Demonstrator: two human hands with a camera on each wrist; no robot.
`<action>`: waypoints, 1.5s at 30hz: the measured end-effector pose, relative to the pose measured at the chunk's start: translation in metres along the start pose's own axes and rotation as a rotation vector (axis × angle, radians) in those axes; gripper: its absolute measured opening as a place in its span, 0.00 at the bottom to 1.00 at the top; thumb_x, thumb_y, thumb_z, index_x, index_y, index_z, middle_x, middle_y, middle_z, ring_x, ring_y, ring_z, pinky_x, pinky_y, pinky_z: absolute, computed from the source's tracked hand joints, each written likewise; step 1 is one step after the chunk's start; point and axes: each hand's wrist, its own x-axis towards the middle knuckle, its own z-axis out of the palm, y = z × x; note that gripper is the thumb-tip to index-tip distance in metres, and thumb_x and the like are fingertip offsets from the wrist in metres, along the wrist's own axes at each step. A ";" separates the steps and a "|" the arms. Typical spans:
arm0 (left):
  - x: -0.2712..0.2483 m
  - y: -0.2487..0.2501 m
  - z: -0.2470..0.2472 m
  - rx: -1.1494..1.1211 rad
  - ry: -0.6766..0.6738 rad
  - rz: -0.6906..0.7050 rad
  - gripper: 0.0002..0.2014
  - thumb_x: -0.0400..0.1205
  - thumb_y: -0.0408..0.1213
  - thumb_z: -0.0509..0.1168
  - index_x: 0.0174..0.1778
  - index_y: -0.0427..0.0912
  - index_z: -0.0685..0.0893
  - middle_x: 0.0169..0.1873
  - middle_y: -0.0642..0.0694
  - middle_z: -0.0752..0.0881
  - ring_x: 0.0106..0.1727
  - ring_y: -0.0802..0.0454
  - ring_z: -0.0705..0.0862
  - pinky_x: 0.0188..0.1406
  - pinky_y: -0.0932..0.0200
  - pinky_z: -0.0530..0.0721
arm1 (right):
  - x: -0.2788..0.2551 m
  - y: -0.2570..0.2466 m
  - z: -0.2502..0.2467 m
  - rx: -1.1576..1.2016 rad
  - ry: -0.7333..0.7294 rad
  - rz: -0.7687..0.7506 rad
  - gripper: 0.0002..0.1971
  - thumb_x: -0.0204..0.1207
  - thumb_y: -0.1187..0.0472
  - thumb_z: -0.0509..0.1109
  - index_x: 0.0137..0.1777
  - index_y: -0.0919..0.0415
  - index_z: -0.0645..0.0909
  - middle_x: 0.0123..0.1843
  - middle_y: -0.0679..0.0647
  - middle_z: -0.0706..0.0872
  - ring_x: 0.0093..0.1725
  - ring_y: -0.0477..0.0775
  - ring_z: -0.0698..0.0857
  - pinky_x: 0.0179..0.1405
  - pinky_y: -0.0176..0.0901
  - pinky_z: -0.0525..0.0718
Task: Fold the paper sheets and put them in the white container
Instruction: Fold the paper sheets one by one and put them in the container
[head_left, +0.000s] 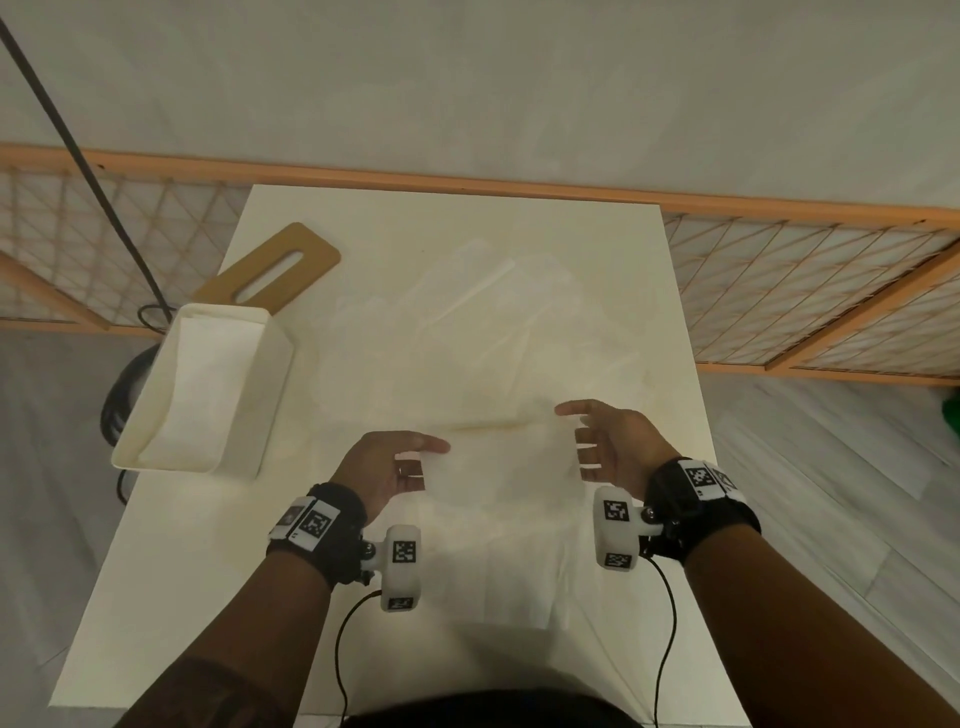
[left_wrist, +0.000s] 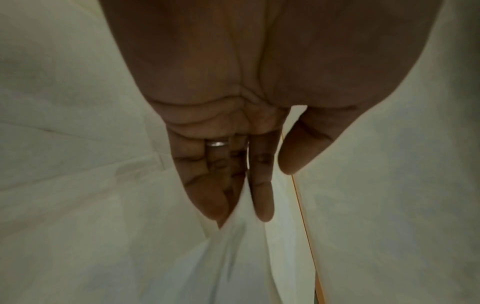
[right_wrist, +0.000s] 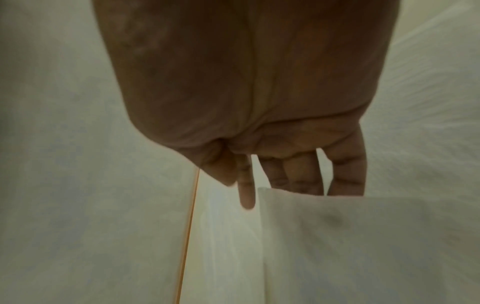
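Head view: white worktop (head_left: 597, 234) with thin, translucent paper sheets (head_left: 483, 332) spread loosely across its middle and far part, hard to separate from one another. White container (head_left: 208, 384) stands at the left edge of the worktop, open top tilted toward the camera, with white paper lying inside it. A tan board with a slot handle (head_left: 275, 270) lies just beyond the container.

Left hand (head_left: 387, 465) and right hand (head_left: 610, 439) are near the middle of the worktop, palms facing each other, at either end of one sheet (head_left: 498, 467).

Left wrist view: fingers (left_wrist: 262, 197) extended and close together, thumb apart; paper edge runs between the fingers, which appear to pinch it lightly.

Right wrist view: index finger (right_wrist: 246, 191) straight; a sheet corner covers the tips of the other three fingers, so whether they grip it cannot be told. Both wrists carry black bands with tag markers.
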 end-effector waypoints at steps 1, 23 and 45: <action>0.000 -0.002 0.000 0.032 0.018 0.007 0.13 0.85 0.28 0.61 0.53 0.25 0.90 0.53 0.36 0.91 0.46 0.40 0.89 0.45 0.50 0.90 | 0.001 0.004 0.000 0.029 0.017 0.027 0.17 0.87 0.49 0.62 0.66 0.57 0.85 0.58 0.63 0.91 0.51 0.65 0.88 0.58 0.58 0.85; -0.014 -0.038 -0.008 0.742 0.072 0.165 0.07 0.79 0.31 0.75 0.42 0.49 0.91 0.38 0.52 0.90 0.26 0.60 0.83 0.31 0.62 0.83 | 0.024 0.054 0.010 -0.457 0.371 -0.220 0.10 0.79 0.49 0.73 0.55 0.49 0.78 0.49 0.53 0.91 0.48 0.57 0.91 0.54 0.59 0.89; -0.007 -0.052 -0.003 0.895 0.121 0.185 0.10 0.78 0.37 0.77 0.46 0.56 0.85 0.51 0.53 0.84 0.42 0.52 0.86 0.49 0.62 0.81 | 0.032 0.063 0.024 -0.632 0.458 -0.259 0.11 0.80 0.61 0.74 0.60 0.52 0.79 0.44 0.50 0.85 0.38 0.42 0.81 0.31 0.31 0.74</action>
